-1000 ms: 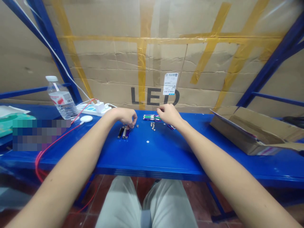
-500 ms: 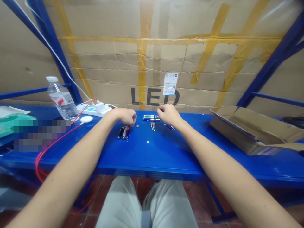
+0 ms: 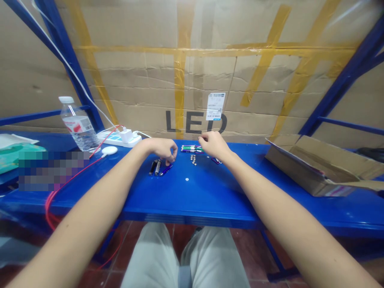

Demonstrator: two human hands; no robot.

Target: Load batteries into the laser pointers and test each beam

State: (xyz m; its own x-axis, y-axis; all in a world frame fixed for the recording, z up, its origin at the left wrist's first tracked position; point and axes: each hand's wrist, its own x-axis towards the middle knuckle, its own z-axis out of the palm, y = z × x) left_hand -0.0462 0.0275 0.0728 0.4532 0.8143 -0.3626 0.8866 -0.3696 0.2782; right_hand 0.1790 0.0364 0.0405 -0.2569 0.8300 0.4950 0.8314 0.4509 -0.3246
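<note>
My left hand (image 3: 165, 150) is over the table with thumb and fingers pinched on the far end of a small blue-purple metal tube (image 3: 166, 170). The tube slants away from two more tubes to its left: a black one (image 3: 152, 168) and a silver one (image 3: 157, 168), lying side by side. My right hand (image 3: 213, 144) hovers at the back of the table, fingers curled; whatever they hold, if anything, is hidden. Beside it lie several slim shiny tubes (image 3: 189, 149) in purple, green and silver. Several small silver round pieces (image 3: 192, 158) sit in front of them.
A purple clip-like piece (image 3: 215, 160) lies below my right hand. On the right is an open cardboard box (image 3: 312, 168). A water bottle (image 3: 79, 128), a power strip (image 3: 112, 138), a white round charger (image 3: 109, 150) and a red cable (image 3: 75, 173) occupy the left.
My left hand has shifted slightly right and swung the blue-purple tube out of the row to a slant. The small silver piece beside that hand no longer shows. My right hand stays put.
</note>
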